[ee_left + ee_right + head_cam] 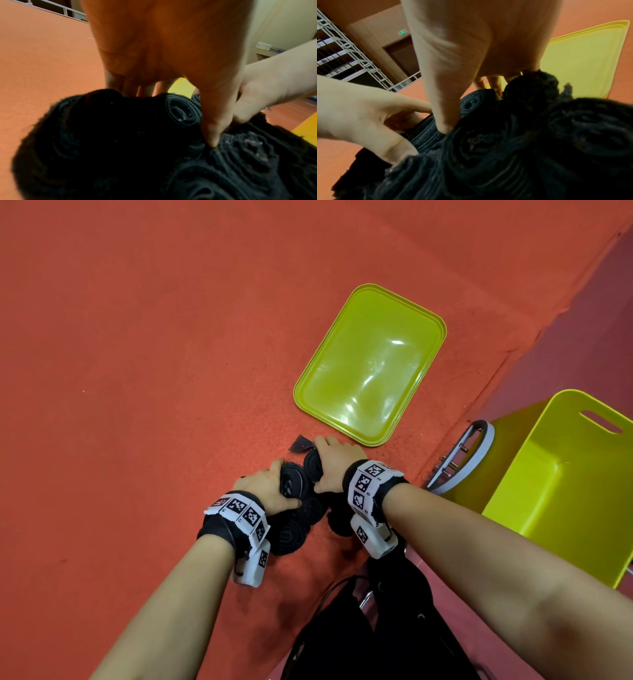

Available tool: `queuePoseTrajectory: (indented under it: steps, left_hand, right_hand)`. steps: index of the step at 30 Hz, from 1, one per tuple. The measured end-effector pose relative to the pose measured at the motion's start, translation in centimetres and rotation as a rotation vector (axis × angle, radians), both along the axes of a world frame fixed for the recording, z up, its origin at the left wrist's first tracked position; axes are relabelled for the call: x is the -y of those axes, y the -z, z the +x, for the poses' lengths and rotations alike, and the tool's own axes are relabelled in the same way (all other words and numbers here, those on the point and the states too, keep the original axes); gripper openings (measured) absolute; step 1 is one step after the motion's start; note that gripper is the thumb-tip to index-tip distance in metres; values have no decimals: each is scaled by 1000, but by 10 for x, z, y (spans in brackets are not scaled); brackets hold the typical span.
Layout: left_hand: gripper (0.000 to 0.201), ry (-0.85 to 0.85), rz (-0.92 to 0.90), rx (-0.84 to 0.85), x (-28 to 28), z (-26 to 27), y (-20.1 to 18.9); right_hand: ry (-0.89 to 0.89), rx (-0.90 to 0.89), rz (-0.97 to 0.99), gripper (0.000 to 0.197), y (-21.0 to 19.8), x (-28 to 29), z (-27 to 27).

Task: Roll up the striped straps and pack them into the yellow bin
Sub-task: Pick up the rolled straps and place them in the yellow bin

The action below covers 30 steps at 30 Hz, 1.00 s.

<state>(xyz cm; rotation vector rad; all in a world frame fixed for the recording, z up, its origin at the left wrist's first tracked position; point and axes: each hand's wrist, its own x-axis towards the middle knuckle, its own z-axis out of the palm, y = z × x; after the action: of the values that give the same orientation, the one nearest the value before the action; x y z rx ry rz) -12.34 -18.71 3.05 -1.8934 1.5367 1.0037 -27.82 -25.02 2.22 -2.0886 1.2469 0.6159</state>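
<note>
Several dark rolled straps (298, 518) lie bunched near the front edge of the red table (137, 371). My left hand (269, 484) curls over one roll (291, 481) from the left, thumb (212, 134) pressed between rolls. My right hand (337, 460) curls round the neighbouring roll (313, 466) from the right, thumb (447, 121) dug in beside a grey-edged roll (477, 102). A loose strap end (301, 444) sticks out past the right fingers. The yellow bin (565, 501) stands to the right, below the table level, with nothing visible in it.
The bin's yellow lid (370, 364) lies flat on the table just beyond my hands. The table edge (479, 405) runs diagonally on the right. A white curved frame with metal pins (469, 457) sits between table and bin. Something black (376, 628) lies below my arms.
</note>
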Motion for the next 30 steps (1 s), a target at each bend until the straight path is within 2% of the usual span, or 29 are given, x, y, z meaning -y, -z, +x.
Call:
queuePoseTrajectory:
  steps: [7,12,14,19,26,28,30]
  left_hand:
    - [104,-57,-15,-62,-6,-10,-2]
    - [121,31,1,33,-8,-23,0]
    - [116,31,-8,29,-6,-23,1]
    - [86,-31,-47,-11,-4,-15,-3]
    - [87,-262,-186,-136,-5,1,-6]
    - [88,-275,-192,-134,-6,2,-7]
    - [88,-216,-190,-84,-8,-3,-6]
  right_hand:
    - [6,-101,51,87,4,1,11]
    - [-8,-96,106,90,3,5,12]
    - [-7,-74,112,89,3,4,10]
    - [-8,14,72,76,7,4,5]
    - [190,236,59,71,3,7,3]
    - [241,265,54,70,2,8,-1]
    - [257,281,45,73,3,6,-4]
